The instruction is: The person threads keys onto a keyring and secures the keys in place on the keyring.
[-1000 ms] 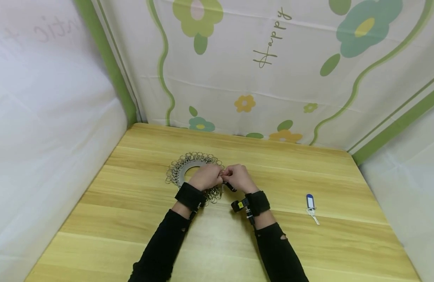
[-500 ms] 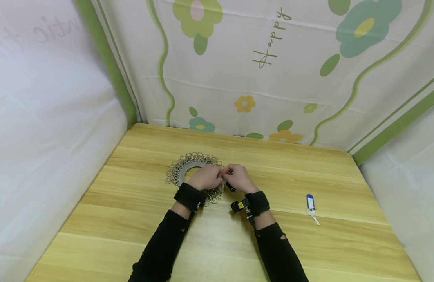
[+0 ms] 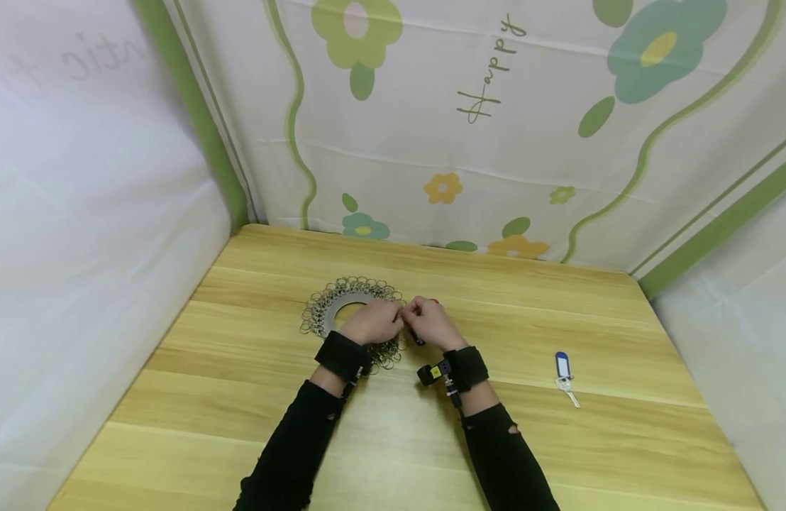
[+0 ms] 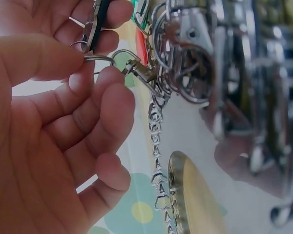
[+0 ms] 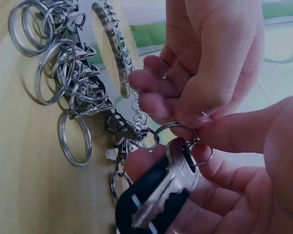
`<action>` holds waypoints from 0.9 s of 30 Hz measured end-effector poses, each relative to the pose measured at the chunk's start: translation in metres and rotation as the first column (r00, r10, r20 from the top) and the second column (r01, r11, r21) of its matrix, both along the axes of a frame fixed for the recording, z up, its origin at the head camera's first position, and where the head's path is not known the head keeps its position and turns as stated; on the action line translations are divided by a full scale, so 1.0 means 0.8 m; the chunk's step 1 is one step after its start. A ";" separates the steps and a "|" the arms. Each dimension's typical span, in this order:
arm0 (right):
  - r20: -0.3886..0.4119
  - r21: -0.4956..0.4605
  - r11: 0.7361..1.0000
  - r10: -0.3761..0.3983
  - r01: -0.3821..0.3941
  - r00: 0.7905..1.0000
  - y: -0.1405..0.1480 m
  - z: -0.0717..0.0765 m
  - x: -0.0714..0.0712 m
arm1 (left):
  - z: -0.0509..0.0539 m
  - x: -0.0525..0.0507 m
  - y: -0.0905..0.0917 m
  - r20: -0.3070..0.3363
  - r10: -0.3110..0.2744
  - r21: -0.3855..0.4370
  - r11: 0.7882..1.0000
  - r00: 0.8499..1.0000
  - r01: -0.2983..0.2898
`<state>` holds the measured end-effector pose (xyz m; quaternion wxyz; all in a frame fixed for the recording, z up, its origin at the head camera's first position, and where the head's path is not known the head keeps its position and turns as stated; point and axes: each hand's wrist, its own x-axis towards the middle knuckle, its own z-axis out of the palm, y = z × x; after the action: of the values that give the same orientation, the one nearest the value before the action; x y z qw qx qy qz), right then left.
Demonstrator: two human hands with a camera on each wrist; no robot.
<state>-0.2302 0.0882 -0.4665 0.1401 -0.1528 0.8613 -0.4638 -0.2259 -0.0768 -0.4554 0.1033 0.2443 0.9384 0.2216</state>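
In the head view, the left hand (image 3: pixel 375 321) covers part of a gray ring holder (image 3: pixel 331 310) on the tabletop (image 3: pixel 610 447) and meets the right hand (image 3: pixel 433 324). A blue-tagged key (image 3: pixel 562 365) lies well right of both. In the left wrist view, the left hand pinches a split ring (image 4: pixel 100 57) beside a metal clasp (image 4: pixel 142 73). In the right wrist view, the right hand's thumb pinches that ring too; a silver key (image 5: pixel 177 179) and black tag (image 5: pixel 126 212) block some fingers.

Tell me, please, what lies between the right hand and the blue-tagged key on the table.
In the head view, only bare wooden table lies between the right hand and the blue-tagged key.
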 end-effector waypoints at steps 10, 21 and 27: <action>0.010 0.012 1.000 -0.005 0.005 1.000 -0.002 0.003 0.001 | 0.002 0.001 0.000 0.008 0.006 0.000 1.000 1.000 -0.006; -0.058 0.005 1.000 0.015 -0.015 0.998 -0.002 -0.001 -0.001 | -0.001 0.001 -0.004 0.079 0.060 0.057 0.996 0.995 -0.065; -0.099 0.006 1.000 0.014 -0.014 0.995 -0.003 -0.002 -0.002 | 0.001 0.000 -0.004 0.085 0.074 0.054 0.995 0.994 -0.079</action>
<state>-0.2315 0.0859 -0.4678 0.1009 -0.1814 0.8672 -0.4526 -0.2259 -0.0799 -0.4549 0.1268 0.2014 0.9353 0.2620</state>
